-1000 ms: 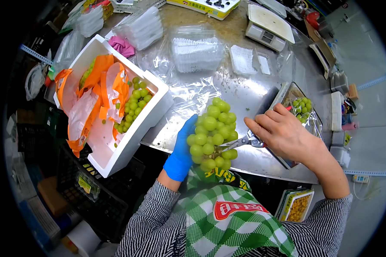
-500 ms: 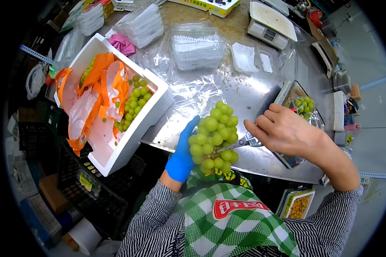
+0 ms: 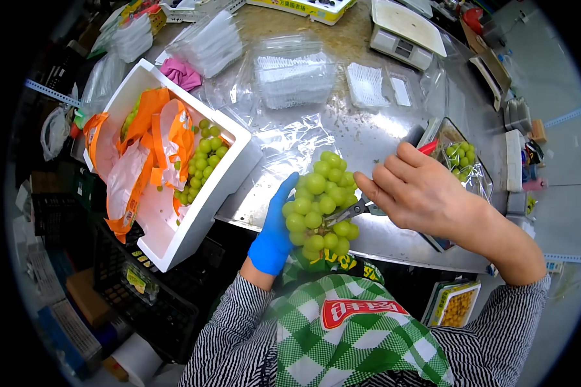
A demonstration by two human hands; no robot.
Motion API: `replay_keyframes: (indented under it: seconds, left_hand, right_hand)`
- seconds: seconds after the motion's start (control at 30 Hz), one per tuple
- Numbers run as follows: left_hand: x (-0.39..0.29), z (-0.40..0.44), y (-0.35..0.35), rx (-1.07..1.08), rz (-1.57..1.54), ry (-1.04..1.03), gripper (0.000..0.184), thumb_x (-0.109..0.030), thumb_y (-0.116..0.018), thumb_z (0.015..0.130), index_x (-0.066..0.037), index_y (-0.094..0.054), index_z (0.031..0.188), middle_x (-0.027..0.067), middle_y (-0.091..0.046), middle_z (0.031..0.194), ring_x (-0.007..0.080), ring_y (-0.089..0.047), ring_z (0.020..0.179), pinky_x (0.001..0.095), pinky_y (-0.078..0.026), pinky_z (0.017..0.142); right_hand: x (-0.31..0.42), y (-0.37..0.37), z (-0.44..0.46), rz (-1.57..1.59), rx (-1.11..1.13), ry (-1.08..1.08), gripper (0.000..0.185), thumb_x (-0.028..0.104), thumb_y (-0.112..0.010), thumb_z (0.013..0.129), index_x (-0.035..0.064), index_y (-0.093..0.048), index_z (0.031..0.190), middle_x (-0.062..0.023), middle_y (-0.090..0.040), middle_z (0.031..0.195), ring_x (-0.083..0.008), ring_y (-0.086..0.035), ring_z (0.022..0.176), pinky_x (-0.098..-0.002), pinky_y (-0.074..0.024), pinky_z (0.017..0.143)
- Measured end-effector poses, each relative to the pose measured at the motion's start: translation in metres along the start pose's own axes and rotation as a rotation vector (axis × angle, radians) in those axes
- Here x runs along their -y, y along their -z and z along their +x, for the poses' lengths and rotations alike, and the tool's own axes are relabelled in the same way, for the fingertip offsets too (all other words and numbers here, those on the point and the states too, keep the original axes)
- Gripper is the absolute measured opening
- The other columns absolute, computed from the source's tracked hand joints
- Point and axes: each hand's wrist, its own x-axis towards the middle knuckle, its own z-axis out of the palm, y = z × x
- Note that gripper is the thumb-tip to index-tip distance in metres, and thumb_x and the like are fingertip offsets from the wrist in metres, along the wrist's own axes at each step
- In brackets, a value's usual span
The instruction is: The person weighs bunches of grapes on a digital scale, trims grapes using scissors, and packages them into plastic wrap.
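Note:
My left hand [image 3: 274, 226], in a blue glove, is closed around the left side of a bunch of green grapes [image 3: 323, 193] held above the table's near edge. My bare right hand [image 3: 419, 187] grips scissors [image 3: 357, 209], with the handles mostly hidden by the fingers. The blades point left into the lower right of the bunch, among the berries and stems. Whether they touch a stem is too small to tell. A red piece [image 3: 428, 147] shows just behind the right hand.
A white foam box [image 3: 181, 242] with grapes and orange-printed bags stands left. Stacked clear punnets [image 3: 294, 74], a small white tray [image 3: 366, 84] and a scale [image 3: 403, 39] occupy the metal table. Wrapped grapes [image 3: 460, 158] lie at right; a black crate [image 3: 142, 303] is below.
My right hand has shifted slightly left and up, and more of the scissor blades shows at the bunch. The grapes and left hand have stayed nearly in place.

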Motion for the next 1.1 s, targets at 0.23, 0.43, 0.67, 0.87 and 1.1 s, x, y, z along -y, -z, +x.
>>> replay_keyframes:
  seconds: [0.23, 0.43, 0.67, 0.87, 1.1]
  left_hand:
    - [-0.003, 0.001, -0.007, 0.017, 0.011, -0.049, 0.058, -0.047, -0.039, 0.096, -0.004, -0.044, 0.135, 0.0159, -0.053, 0.129, 0.0291, -0.055, 0.115, 0.0429, -0.045, 0.1]
    - [-0.002, 0.0, -0.006, 0.002, 0.041, -0.109, 0.06, -0.047, -0.037, 0.097, -0.003, -0.041, 0.137, 0.0169, -0.052, 0.131, 0.0298, -0.055, 0.117, 0.0433, -0.044, 0.102]
    - [-0.001, -0.003, 0.002, 0.001, 0.045, -0.123, 0.06, -0.047, -0.037, 0.097, -0.003, -0.04, 0.137, 0.0172, -0.05, 0.133, 0.03, -0.054, 0.118, 0.0432, -0.043, 0.103]
    - [-0.004, -0.007, -0.002, 0.007, 0.043, -0.176, 0.062, -0.049, -0.037, 0.096, -0.003, -0.041, 0.137, 0.0171, -0.049, 0.134, 0.03, -0.053, 0.119, 0.0434, -0.042, 0.104]
    - [-0.003, -0.011, 0.004, 0.035, -0.01, -0.22, 0.064, -0.052, -0.043, 0.093, -0.005, -0.044, 0.136, 0.0166, -0.049, 0.134, 0.0298, -0.051, 0.121, 0.0445, -0.04, 0.106]
  right_hand:
    - [0.011, 0.018, 0.008, -0.108, 0.101, -0.057, 0.035, 0.014, -0.059, 0.072, -0.0083, -0.063, 0.1, -0.0031, -0.052, 0.071, -0.0176, -0.052, 0.071, -0.0306, -0.0388, 0.07]
    - [0.012, 0.02, 0.01, -0.202, 0.141, 0.003, 0.035, 0.013, -0.058, 0.073, -0.0081, -0.063, 0.1, -0.0022, -0.052, 0.068, -0.0165, -0.051, 0.066, -0.0294, -0.0384, 0.067]
    - [0.012, 0.014, 0.006, -0.045, 0.182, 0.011, 0.031, 0.012, -0.059, 0.071, -0.0064, -0.063, 0.095, -0.0001, -0.049, 0.065, -0.0146, -0.052, 0.063, -0.0277, -0.0379, 0.061]
    - [0.006, 0.016, -0.003, 0.065, 0.118, -0.108, 0.033, 0.011, -0.061, 0.069, -0.0027, -0.063, 0.099, -0.0017, -0.053, 0.068, -0.0169, -0.054, 0.064, -0.0292, -0.0404, 0.062]
    - [0.006, 0.014, -0.008, 0.416, 0.211, -0.222, 0.041, 0.015, -0.069, 0.067, 0.0017, -0.063, 0.105, -0.0053, -0.058, 0.073, -0.0223, -0.06, 0.07, -0.0327, -0.0441, 0.067]
